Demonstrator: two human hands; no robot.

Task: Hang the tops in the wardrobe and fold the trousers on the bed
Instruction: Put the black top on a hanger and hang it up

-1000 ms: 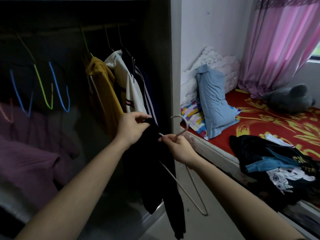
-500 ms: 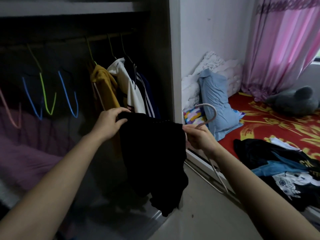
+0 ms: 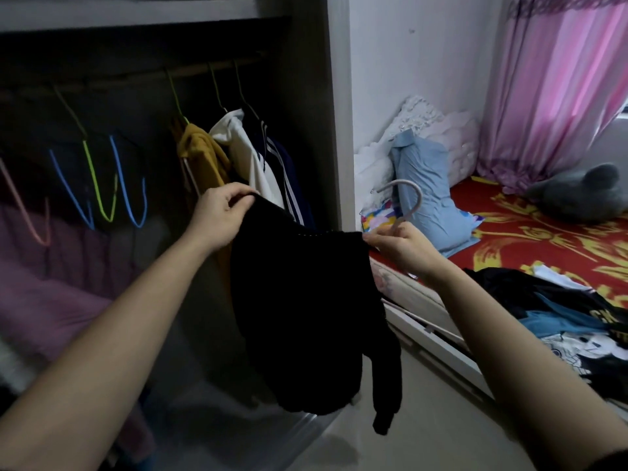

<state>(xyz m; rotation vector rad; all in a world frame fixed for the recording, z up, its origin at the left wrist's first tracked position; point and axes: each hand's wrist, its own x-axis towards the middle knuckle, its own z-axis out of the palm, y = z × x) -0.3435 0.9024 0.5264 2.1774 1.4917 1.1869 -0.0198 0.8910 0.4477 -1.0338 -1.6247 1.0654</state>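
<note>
- While we stand close to the wardrobe [image 3: 336, 130], our left hand [image 3: 219, 217] pinches one shoulder of the black top [image 3: 299, 317] with curled fingers and thumb.
- Our right hand [image 3: 402, 248] is curled round the neck of the hanger [image 3: 419, 198], and it seems to nip the other shoulder of the top too. The hook sticks up above our fist.
- The top hangs spread between our two hands, in the air in front of the wardrobe. We cannot tell if the hanger is inside it, because the rest of the hanger is hidden.
- We think the step now is getting this top onto its hanger.
- Next, we must lift the hook up to the rail [image 3: 153, 74] and find a gap beside the yellow top [image 3: 200, 154], the white top [image 3: 244, 147] and the dark blue top [image 3: 289, 171] hanging there.
- On the bed [image 3: 526, 239] to our right lies a pile of clothes [image 3: 560, 317] that waits for us.
</note>
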